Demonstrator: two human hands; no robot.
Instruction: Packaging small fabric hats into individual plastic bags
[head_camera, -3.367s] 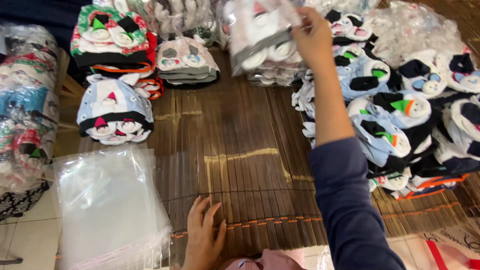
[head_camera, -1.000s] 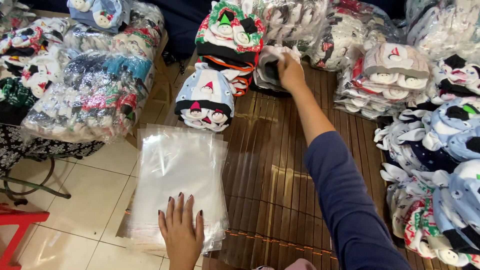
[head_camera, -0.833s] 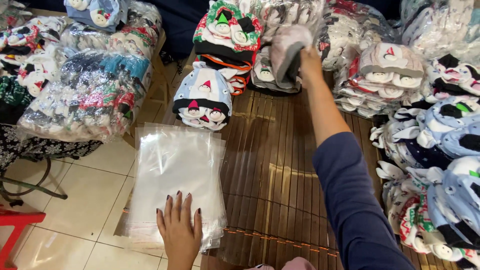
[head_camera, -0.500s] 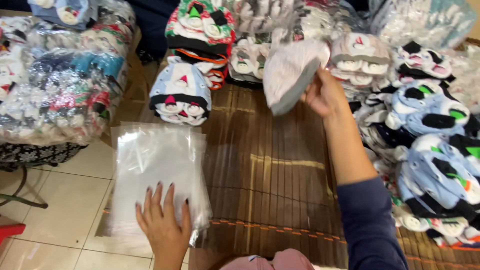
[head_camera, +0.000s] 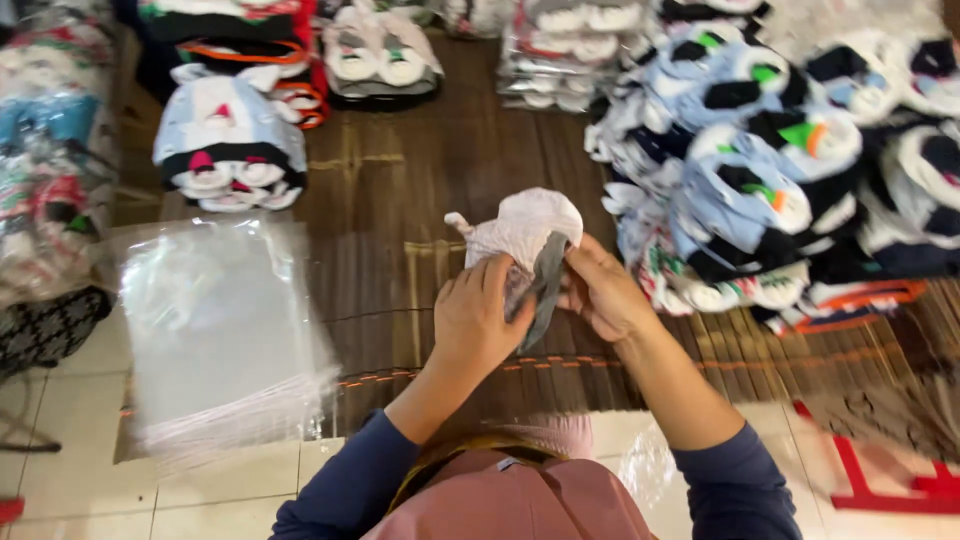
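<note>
Both hands hold one small pale knitted hat above the middle of the dark bamboo mat. The left hand is closed around the lower left part of the hat, fingers curled over the fabric. The right hand pinches the hat's right edge, beside a grey strip that hangs down between the two hands; I cannot tell if this strip is the lining or a folded rim. A small ear or knot sticks out at the hat's upper left.

To the left, a stack of clear plastic bags lies flat, partly on the mat and partly on the tiled floor, well apart from the hands. Far left stands a pile of light-blue animal-face hats. On the right many blue and black hats lie heaped, close to the right hand. Far behind, some hats are already packed in plastic.

I judge that the hat is now being shaped or folded flat between the hands. A next move would need both sides pressed even, and one hand free to reach left for a bag and open its mouth.
</note>
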